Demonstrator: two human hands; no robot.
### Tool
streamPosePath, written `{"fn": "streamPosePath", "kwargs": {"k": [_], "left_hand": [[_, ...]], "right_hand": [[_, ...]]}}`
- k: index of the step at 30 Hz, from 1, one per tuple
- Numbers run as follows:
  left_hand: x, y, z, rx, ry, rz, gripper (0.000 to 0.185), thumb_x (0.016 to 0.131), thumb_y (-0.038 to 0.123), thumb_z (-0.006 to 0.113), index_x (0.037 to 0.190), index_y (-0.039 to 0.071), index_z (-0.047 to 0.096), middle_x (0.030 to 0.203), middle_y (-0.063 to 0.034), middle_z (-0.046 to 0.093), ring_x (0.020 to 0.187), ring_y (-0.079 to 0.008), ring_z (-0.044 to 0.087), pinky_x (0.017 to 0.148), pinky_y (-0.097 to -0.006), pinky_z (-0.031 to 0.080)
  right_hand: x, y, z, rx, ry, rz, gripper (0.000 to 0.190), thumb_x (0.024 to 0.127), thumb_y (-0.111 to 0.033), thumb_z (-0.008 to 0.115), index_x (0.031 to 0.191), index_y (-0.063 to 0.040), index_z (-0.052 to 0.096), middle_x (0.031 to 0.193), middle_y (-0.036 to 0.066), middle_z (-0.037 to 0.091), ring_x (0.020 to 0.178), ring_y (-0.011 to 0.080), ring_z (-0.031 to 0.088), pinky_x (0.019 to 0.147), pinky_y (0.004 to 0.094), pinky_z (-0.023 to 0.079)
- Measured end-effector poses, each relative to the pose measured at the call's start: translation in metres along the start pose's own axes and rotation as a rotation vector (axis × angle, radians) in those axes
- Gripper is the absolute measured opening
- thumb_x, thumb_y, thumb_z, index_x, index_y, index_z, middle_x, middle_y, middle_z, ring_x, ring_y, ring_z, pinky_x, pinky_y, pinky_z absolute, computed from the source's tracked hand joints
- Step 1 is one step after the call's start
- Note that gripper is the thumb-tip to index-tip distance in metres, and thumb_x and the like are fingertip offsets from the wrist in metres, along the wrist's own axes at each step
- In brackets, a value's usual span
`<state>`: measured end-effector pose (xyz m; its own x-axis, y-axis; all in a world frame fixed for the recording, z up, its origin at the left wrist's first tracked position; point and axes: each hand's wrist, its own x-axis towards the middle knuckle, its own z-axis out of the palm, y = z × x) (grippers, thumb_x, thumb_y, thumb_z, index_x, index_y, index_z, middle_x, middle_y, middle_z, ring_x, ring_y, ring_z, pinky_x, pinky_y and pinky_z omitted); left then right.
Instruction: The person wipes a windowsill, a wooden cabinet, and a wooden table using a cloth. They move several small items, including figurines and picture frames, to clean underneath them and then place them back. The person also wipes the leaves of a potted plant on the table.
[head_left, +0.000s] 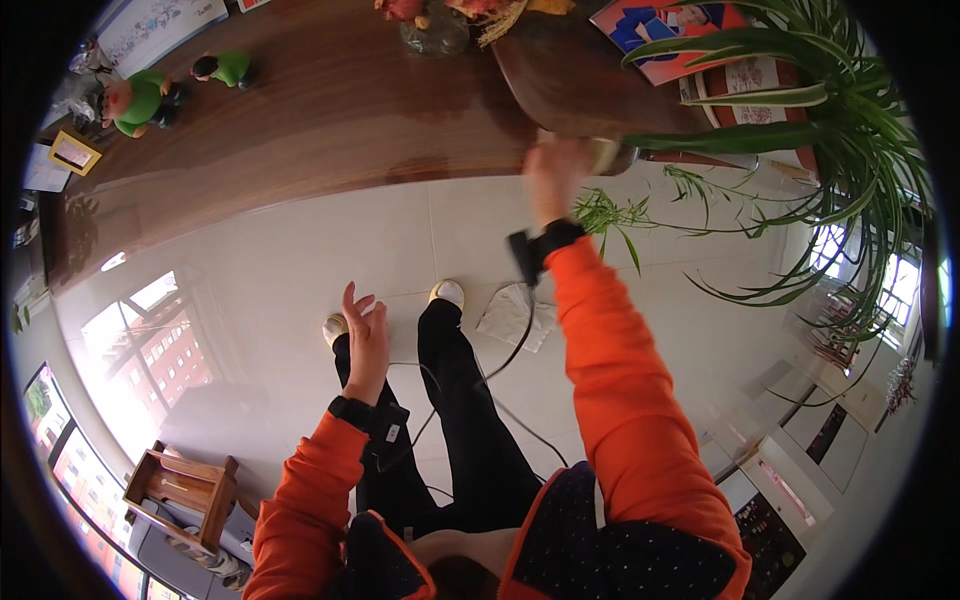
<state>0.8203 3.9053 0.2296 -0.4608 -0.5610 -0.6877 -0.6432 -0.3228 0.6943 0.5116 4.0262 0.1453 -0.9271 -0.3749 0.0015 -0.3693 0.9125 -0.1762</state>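
Observation:
My right hand (559, 178), blurred by motion, is at the front edge of the brown wooden cabinet top (360, 120). A pale, blurred object (604, 156) shows beside its fingers; whether the hand grips it is unclear. Just behind lies a dark brown rounded board or tray (592, 94). My left hand (367, 337) hangs above the floor with its fingers apart and nothing in it. Black straps with small boxes and cables are on both wrists. A crumpled white cloth (517, 315) lies on the tiles beside my right shoe (448, 292).
A spider plant (847, 135) trails long leaves at right, partly over a photo (660, 37). Green-clad figurines (142, 101) and a yellow frame (75, 151) stand at left. A glass vase (435, 34) is at the back. A wooden tray (180, 487) sits lower left. Cables (517, 345) hang before my legs.

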Motion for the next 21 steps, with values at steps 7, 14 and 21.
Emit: {"fn": "streamPosePath", "kwargs": {"k": [7, 14, 21], "left_hand": [[-0.003, -0.008, -0.033, -0.067, 0.017, 0.102, 0.059, 0.097, 0.016, 0.046, 0.147, 0.014, 0.016, 0.128, -0.0138, 0.043, 0.104, -0.0199, 0.055, 0.083, -0.0317, 0.048], [0.085, 0.020, -0.108, 0.119, 0.483, 0.498, 0.053, 0.095, 0.008, 0.047, 0.144, 0.009, 0.026, 0.130, -0.0149, 0.044, 0.118, -0.0244, 0.045, 0.095, -0.0364, 0.041], [0.221, 0.087, -0.170, 0.547, 0.929, 0.633, 0.053, 0.093, 0.027, 0.052, 0.140, 0.008, 0.034, 0.137, -0.0149, 0.042, 0.125, -0.0337, 0.037, 0.104, -0.0445, 0.028]], "right_hand": [[0.000, 0.019, -0.032, 0.097, 0.001, -0.176, 0.037, 0.085, -0.009, 0.047, 0.122, -0.002, 0.051, 0.116, 0.018, 0.057, 0.106, 0.0310, 0.052, 0.088, 0.0463, 0.042], [-0.024, -0.063, 0.008, 0.033, 0.153, -0.186, 0.040, 0.081, -0.017, 0.053, 0.119, -0.008, 0.055, 0.125, 0.019, 0.053, 0.120, 0.0337, 0.045, 0.097, 0.0519, 0.033], [0.015, -0.094, 0.000, 0.005, 0.241, -0.377, 0.049, 0.086, -0.022, 0.050, 0.134, -0.010, 0.047, 0.147, 0.014, 0.034, 0.134, 0.0416, 0.029, 0.103, 0.0599, 0.024]]}}
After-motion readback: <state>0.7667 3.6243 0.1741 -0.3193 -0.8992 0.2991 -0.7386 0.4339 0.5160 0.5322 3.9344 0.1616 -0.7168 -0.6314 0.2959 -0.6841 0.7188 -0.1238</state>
